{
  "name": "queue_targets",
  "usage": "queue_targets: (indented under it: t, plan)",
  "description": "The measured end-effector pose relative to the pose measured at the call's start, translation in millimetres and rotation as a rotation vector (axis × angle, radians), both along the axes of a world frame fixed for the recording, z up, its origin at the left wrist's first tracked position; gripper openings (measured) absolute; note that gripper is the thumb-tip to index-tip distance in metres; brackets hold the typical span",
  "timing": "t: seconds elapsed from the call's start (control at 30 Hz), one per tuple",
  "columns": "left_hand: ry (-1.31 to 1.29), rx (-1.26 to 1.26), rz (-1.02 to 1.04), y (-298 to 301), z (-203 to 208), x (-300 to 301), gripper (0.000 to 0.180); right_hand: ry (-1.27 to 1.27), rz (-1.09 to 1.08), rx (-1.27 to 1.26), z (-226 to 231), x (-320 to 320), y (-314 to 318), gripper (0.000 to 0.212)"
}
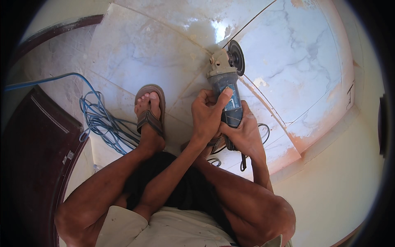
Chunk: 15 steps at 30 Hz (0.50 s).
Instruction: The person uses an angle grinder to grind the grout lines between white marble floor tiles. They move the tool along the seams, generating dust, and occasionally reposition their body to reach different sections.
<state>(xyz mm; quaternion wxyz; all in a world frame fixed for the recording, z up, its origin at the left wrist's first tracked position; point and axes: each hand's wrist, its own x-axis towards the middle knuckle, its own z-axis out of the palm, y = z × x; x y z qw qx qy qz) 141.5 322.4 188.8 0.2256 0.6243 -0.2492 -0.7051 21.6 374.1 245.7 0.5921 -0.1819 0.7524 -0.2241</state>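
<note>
An angle grinder with a blue-grey body and a worn, pale metal head is held between my two hands, its head pointing away from me. Its dark disc stands on edge at the right of the head, over the tiles. My left hand wraps the body from the left, with the thumb on top. Round the rear end, from the right, curls my right hand; some of its fingers are hidden beneath the tool. A black cord hangs below that hand.
Marbled floor tiles carry dark straight lines and a chipped orange-brown edge at the right. A tangled blue cable lies left of my sandalled foot. A dark red door stands at the left, and a pale wall at the right.
</note>
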Motion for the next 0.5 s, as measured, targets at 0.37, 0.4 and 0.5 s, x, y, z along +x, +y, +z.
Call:
queue_targets:
  t: [0.37,0.4,0.5]
  plan:
    - [-0.042,-0.070,-0.106,-1,5,4,0.044,0.011,-0.051,0.000,9,5,1,0.063]
    - [-0.046,-0.089,-0.122,-3,9,2,0.044,0.015,-0.071,-0.010,10,6,4,0.063]
    - [-0.034,-0.238,-0.229,-3,13,-1,0.041,0.025,-0.163,-0.083,9,7,17,0.064]
